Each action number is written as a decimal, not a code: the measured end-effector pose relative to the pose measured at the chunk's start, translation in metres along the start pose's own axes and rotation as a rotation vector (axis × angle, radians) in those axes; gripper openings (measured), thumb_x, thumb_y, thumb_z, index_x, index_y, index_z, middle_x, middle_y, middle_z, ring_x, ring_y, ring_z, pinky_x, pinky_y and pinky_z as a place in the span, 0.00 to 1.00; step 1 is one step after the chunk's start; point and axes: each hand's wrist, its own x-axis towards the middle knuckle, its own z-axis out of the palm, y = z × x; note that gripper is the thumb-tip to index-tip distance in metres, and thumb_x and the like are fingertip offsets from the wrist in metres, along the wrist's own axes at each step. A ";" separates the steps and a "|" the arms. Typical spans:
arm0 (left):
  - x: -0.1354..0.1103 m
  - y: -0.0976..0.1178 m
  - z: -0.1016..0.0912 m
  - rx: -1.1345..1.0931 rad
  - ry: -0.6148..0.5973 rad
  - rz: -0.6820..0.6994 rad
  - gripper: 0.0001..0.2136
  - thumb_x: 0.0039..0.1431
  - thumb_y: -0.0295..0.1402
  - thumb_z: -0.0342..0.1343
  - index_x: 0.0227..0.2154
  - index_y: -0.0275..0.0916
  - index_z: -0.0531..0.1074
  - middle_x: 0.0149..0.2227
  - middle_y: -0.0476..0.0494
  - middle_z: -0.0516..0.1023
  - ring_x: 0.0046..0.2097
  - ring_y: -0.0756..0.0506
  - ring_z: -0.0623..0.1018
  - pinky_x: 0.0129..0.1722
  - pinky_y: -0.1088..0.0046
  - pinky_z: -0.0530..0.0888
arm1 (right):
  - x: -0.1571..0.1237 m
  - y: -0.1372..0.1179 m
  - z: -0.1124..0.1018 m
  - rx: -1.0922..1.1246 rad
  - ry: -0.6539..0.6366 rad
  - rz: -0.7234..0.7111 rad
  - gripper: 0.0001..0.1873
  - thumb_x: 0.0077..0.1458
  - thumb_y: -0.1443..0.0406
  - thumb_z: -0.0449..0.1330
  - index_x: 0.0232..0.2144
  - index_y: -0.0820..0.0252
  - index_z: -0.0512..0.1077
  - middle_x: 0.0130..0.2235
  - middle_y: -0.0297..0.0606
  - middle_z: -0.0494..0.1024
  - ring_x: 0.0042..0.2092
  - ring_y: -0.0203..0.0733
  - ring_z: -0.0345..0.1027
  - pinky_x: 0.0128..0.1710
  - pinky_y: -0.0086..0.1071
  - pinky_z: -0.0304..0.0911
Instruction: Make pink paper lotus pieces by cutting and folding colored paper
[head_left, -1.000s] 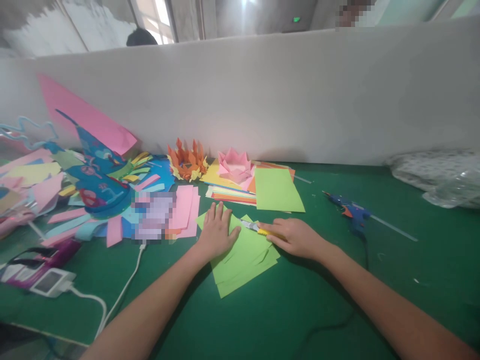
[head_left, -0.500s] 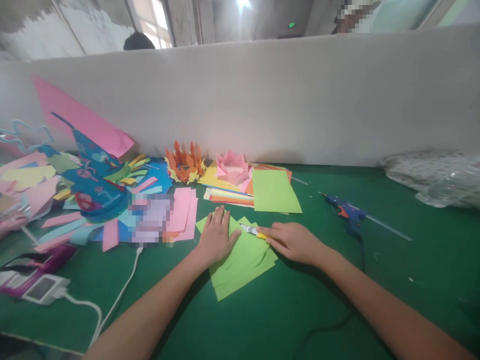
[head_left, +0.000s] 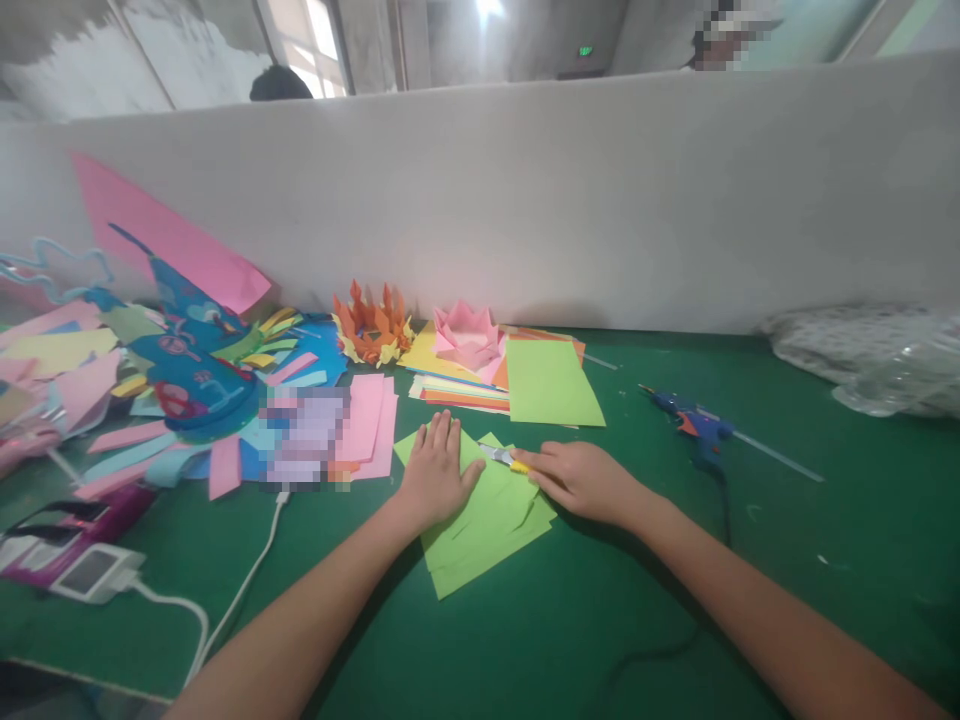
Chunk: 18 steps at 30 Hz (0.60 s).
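Light green paper (head_left: 480,545) lies turned at an angle on the green table, with slits or folds showing across it. My left hand (head_left: 439,475) is spread flat on its left side, pressing it down. In my right hand (head_left: 581,478) is a yellow utility knife (head_left: 496,453), its metal end pointing left over the upper part of the paper. Whether the blade is in the paper I cannot tell. Behind the hands, another light green sheet (head_left: 555,385) rests on a stack of coloured paper (head_left: 457,392).
A blue glue gun (head_left: 697,425) with its cord lies to the right. Pink (head_left: 471,338) and orange (head_left: 371,325) paper crowns stand at the back, before a white partition (head_left: 525,200). On the left are a blue cone hat (head_left: 187,370), paper strips and a white cable (head_left: 251,580).
The knife and my right hand have shifted very slightly. My left hand stays flat on the paper. The whole view has drifted a little to the right.
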 end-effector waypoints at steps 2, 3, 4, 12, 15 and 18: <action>0.000 0.000 -0.001 0.003 -0.001 -0.004 0.34 0.63 0.49 0.34 0.61 0.25 0.52 0.65 0.29 0.49 0.66 0.36 0.48 0.63 0.56 0.50 | 0.002 0.001 0.001 -0.002 0.008 -0.003 0.22 0.63 0.61 0.44 0.56 0.56 0.65 0.29 0.39 0.71 0.26 0.35 0.61 0.25 0.28 0.46; 0.000 0.001 -0.001 0.001 -0.003 -0.004 0.34 0.63 0.49 0.34 0.61 0.25 0.52 0.65 0.29 0.48 0.66 0.36 0.48 0.63 0.56 0.50 | 0.004 0.001 0.002 -0.001 0.013 -0.006 0.22 0.63 0.61 0.44 0.56 0.56 0.65 0.29 0.39 0.72 0.26 0.35 0.61 0.26 0.28 0.46; 0.000 0.001 -0.002 -0.001 -0.007 -0.004 0.33 0.63 0.49 0.35 0.61 0.25 0.52 0.65 0.29 0.48 0.66 0.36 0.48 0.63 0.56 0.50 | 0.005 0.002 0.002 0.002 0.018 -0.008 0.22 0.64 0.61 0.44 0.56 0.55 0.65 0.30 0.39 0.72 0.26 0.35 0.61 0.26 0.28 0.46; 0.000 0.000 0.000 -0.039 0.014 -0.005 0.33 0.63 0.49 0.36 0.61 0.25 0.52 0.65 0.29 0.48 0.66 0.36 0.48 0.63 0.54 0.51 | 0.016 0.003 0.001 -0.009 0.019 -0.003 0.22 0.63 0.61 0.44 0.56 0.55 0.65 0.31 0.39 0.73 0.27 0.36 0.63 0.26 0.28 0.47; 0.000 0.000 0.002 -0.038 0.010 -0.016 0.34 0.62 0.49 0.37 0.61 0.23 0.50 0.65 0.28 0.47 0.66 0.36 0.48 0.63 0.56 0.50 | 0.022 0.004 0.003 -0.029 0.023 -0.002 0.22 0.63 0.61 0.44 0.56 0.55 0.65 0.31 0.39 0.73 0.27 0.35 0.62 0.25 0.27 0.45; 0.001 0.000 0.003 -0.025 0.003 -0.028 0.36 0.62 0.49 0.37 0.61 0.21 0.49 0.65 0.26 0.45 0.66 0.35 0.47 0.63 0.57 0.51 | 0.028 0.005 0.005 -0.030 0.031 -0.002 0.22 0.64 0.61 0.44 0.56 0.55 0.65 0.31 0.39 0.73 0.28 0.35 0.62 0.25 0.27 0.44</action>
